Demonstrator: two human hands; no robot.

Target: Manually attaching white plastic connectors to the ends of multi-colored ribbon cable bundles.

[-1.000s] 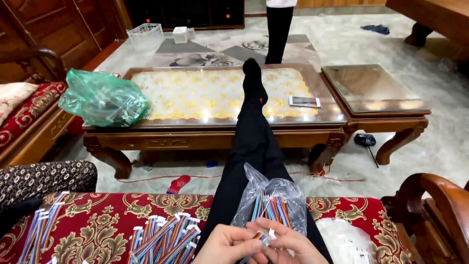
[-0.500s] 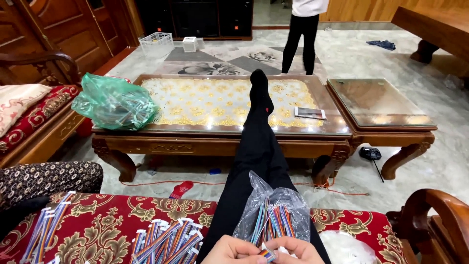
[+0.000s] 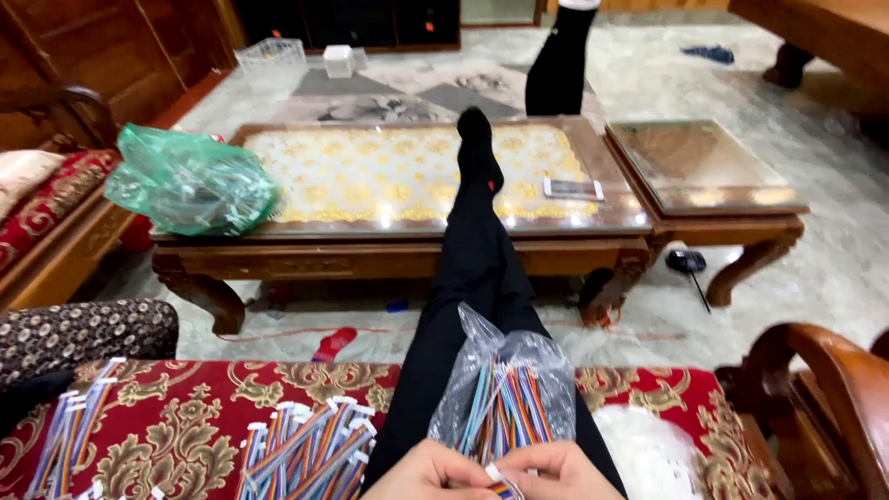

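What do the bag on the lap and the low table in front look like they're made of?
Bag: thin clear plastic film, crinkled and glossy, with coloured wires showing through. Table: dark carved wood, polished; its top reflects light like glass, over a gold floral pattern.

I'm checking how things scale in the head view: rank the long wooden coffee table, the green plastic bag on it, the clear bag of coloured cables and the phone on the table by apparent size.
1. Long wooden coffee table
2. Green plastic bag and clear bag of coloured cables: look alike; the cable bag is nearer, so unsure
3. Phone
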